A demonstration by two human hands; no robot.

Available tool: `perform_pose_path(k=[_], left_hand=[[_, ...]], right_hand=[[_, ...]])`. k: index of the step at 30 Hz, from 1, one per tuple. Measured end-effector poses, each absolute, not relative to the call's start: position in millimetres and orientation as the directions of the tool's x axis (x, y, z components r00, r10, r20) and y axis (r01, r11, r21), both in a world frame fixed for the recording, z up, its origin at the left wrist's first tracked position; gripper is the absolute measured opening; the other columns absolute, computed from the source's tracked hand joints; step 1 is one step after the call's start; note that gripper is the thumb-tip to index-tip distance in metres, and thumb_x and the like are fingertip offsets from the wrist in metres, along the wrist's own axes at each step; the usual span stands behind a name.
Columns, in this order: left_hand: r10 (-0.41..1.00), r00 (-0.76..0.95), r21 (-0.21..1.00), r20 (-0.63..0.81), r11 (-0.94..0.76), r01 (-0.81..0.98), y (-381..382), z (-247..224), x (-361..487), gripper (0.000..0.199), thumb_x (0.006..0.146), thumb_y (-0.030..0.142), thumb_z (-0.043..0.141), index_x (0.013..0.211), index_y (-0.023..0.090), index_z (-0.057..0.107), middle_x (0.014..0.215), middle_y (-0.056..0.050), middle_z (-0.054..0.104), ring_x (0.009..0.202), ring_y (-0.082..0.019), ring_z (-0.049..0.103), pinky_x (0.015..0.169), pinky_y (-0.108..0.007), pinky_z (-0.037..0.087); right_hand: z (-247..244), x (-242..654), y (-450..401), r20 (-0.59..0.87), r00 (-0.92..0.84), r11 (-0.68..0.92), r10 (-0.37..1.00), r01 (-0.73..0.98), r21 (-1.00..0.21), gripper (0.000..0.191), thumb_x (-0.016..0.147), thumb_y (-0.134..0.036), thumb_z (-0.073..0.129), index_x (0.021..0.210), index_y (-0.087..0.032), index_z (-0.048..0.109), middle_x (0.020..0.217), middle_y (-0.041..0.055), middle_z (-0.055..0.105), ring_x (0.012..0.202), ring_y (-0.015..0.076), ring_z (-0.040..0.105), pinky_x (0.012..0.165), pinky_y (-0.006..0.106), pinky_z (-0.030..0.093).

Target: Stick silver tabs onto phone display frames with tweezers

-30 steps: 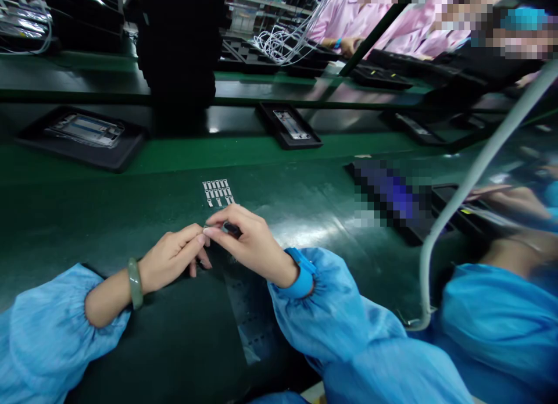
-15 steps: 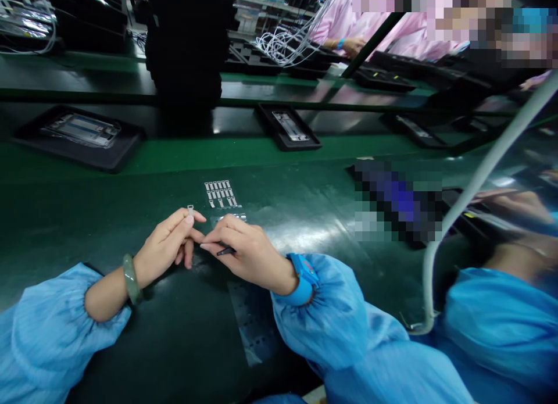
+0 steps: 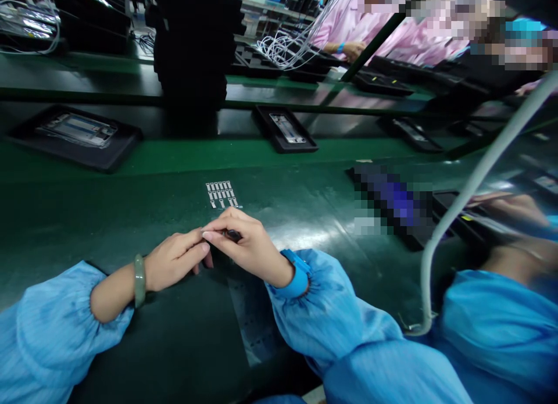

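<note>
Hands back together, mid-frame: right hand [image 3: 246, 247] has its fingers [image 3: 213, 234] closed on a small dark tool [image 3: 232, 235]; left hand [image 3: 174, 260] sits just beside it, curled, grip unclear. Metal clips [image 3: 222, 195] lie in rows at 12 o'clock on the green desk [image 3: 108, 218], about fifteen, too small to count exactly. Two hands, one tool.

The right hand [image 3: 248, 244] hides most of a dark object [image 3: 232, 235]
</note>
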State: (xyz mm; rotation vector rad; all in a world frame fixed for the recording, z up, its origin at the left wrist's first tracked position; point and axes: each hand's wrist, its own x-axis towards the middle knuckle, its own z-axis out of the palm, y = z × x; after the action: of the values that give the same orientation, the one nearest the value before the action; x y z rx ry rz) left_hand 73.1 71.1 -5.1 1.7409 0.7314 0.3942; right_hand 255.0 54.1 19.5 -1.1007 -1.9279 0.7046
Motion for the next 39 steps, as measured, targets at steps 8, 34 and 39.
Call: perform_pose_path(k=[8, 34, 39], left_hand=[[0.734, 0.668, 0.966, -0.127, -0.062, 0.251, 71, -9, 75, 0.040, 0.093, 0.041, 0.030, 0.079, 0.016, 0.058, 0.071, -0.002, 0.062, 0.054, -0.009, 0.053, 0.051, -0.021, 0.041], [0.916, 0.297, 0.838, -0.268, 0.374, -0.397, 72, -6, -58, 0.024, 0.084, 0.029, 0.045, 0.099, 0.017, 0.060, 0.084, -0.007, 0.061, 0.077, -0.019, 0.058, 0.071, -0.034, 0.050], [0.960, 0.148, 0.888, -0.237, 0.276, -0.369, 75, -7, -67, 0.021, 0.083, 0.029, 0.047, 0.098, 0.019, 0.058, 0.084, -0.005, 0.060, 0.076, -0.017, 0.058, 0.074, -0.034, 0.050]], right_hand=[[16, 251, 50, 0.424, -0.317, 0.525, 0.848, 0.615, -0.589, 0.020, 0.085, -0.027, 0.056, 0.103, -0.022, 0.065, 0.077, 0.0008, 0.063, 0.068, 0.0100, 0.058, 0.063, 0.021, 0.047], [16, 417, 251, 0.012, -0.101, 0.090, 0.995, 0.927, 0.364, 0.031, 0.091, -0.028, 0.043, 0.113, -0.013, 0.058, 0.113, 0.0164, 0.061, 0.093, 0.0260, 0.061, 0.069, 0.032, 0.044], [53, 337, 228, 0.002, -0.350, 0.329, 0.937, 0.882, 0.338, 0.031, 0.088, -0.037, 0.047, 0.111, -0.022, 0.060, 0.112, 0.0071, 0.064, 0.095, 0.0238, 0.060, 0.068, 0.029, 0.041]])
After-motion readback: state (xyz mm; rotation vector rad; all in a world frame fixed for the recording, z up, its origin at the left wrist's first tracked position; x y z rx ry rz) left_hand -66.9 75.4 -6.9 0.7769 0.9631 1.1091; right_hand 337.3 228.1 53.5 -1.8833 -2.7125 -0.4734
